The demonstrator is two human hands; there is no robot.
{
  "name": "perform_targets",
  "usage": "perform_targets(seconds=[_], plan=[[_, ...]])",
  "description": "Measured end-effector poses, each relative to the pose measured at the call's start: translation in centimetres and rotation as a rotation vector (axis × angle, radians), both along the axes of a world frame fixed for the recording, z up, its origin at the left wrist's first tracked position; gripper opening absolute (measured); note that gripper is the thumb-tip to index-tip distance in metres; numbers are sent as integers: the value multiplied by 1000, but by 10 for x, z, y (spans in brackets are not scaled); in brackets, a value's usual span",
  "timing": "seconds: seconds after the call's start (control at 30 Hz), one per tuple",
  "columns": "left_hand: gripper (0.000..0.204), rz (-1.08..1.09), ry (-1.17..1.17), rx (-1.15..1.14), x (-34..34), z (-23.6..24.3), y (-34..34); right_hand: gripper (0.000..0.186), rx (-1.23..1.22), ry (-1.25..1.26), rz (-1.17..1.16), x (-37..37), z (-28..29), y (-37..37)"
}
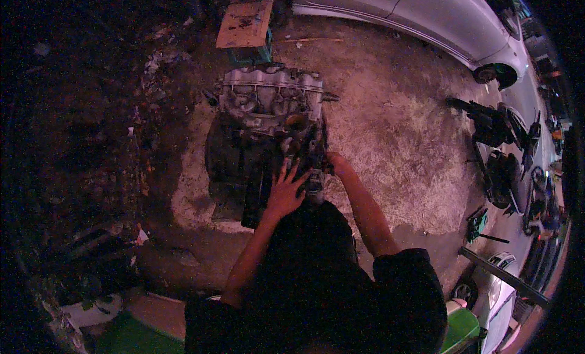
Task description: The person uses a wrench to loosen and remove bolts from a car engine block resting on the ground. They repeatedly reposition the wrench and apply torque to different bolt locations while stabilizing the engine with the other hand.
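Observation:
A greasy metal engine [271, 89] stands on the floor right in front of me, its pale ribbed top at the far end. My left hand [286, 192] lies on the near part of the engine, fingers spread and pointing away from me. At the engine's right side is my right hand [338, 164], its fingers curled in against the dark parts there. Whatever those fingers grip, if anything, is hidden in shadow. Between the two hands sits a small metal fitting [314, 182]. A round brownish opening [295, 121] shows farther up the engine.
Beyond the engine stands a crate with a brown board [245, 24] on top. A silver car [402, 13] is parked at the far right. Motorcycles [503, 153] stand along the right. Green containers [462, 329] are close by me, and dark clutter [161, 61] covers the left.

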State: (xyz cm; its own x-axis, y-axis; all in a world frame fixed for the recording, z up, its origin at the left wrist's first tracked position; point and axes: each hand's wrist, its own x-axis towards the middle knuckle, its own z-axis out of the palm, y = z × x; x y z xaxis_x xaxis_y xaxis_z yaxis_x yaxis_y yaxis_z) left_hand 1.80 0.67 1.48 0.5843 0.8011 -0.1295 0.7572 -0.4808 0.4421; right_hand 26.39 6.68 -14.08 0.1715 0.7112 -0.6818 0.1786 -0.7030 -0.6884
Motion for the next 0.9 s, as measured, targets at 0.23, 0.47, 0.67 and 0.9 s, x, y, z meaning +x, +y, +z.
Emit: perform_targets(seconds=[0.23, 0.47, 0.67, 0.9], plan=[[69, 12, 40, -45, 1, 10, -3, 31, 224, 445, -395, 11, -9, -15], [76, 16, 50, -63, 2, 12, -2, 24, 561, -271, -56, 0, 36, -56], [75, 14, 19, -64, 0, 6, -2, 26, 457, -536, 70, -32, 102, -89], [67, -19, 62, -15, 0, 5, -1, 28, 696, -501, 28, -51, 106, -89]])
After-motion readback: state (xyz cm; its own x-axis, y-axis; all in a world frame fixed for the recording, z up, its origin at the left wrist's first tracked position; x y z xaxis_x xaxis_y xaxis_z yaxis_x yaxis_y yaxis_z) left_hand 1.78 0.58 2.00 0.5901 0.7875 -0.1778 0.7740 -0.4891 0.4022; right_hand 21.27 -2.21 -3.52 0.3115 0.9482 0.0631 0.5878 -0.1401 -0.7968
